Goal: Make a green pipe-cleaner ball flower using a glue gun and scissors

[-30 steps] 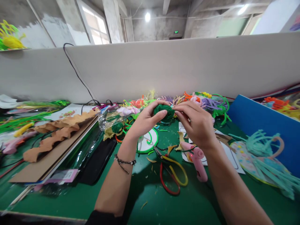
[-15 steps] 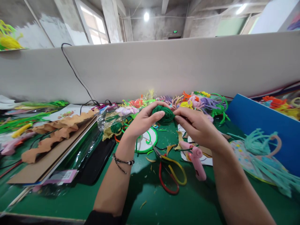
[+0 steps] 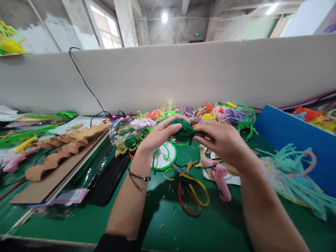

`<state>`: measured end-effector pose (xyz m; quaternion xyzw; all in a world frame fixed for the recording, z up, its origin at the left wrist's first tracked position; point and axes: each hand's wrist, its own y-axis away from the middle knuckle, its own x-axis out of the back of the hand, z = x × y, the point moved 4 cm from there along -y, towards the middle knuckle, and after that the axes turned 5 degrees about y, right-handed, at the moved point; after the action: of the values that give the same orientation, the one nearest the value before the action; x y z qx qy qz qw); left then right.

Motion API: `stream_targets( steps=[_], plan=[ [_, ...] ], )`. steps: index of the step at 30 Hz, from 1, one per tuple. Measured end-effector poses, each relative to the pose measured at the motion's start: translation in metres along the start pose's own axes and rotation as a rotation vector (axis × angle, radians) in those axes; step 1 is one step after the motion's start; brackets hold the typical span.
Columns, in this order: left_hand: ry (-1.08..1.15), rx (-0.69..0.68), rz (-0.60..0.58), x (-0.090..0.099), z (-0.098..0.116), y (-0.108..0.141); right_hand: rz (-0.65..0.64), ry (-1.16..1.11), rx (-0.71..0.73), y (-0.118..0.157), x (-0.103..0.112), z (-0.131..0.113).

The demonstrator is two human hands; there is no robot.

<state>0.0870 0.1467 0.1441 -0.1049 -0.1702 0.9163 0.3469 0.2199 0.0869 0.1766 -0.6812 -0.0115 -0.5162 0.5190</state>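
A ball of dark green yarn (image 3: 183, 131) is held above the table in my left hand (image 3: 160, 134), whose thumb lies across its near side with the fingers behind it. At the ball's right edge, the bent fingers of my right hand (image 3: 219, 138) pinch the yarn; the exact strand between them is hard to see. Beneath my left hand lies a white disc (image 3: 165, 155) edged in green, with a green curl on it. Scissors (image 3: 191, 192) with one red and one yellow handle rest in front, beside a pink glue gun (image 3: 222, 182).
Colourful pipe cleaners (image 3: 223, 113) are heaped along the partition (image 3: 168, 77). To the left are a black phone-like slab (image 3: 109, 182), cardboard (image 3: 49, 178) and wavy brown paper (image 3: 60, 161). A blue board (image 3: 294, 147) leans at right behind turquoise strands (image 3: 291, 162).
My right hand has shifted slightly at the ball's right edge, its fingers now a little lower and more spread. The yarn ball has turned slightly in my left hand.
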Motion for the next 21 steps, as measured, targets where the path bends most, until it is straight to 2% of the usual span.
stream_targets(
  steps=[13, 21],
  plan=[
    [-0.009, -0.004, -0.035, -0.0009, -0.002, -0.0011, 0.0, 0.021, -0.014, 0.0031, -0.0019, 0.0022],
    [-0.03, -0.09, -0.09, -0.0035, 0.0033, 0.0016, -0.034, -0.047, -0.092, -0.0002, 0.001, 0.0048]
  ],
)
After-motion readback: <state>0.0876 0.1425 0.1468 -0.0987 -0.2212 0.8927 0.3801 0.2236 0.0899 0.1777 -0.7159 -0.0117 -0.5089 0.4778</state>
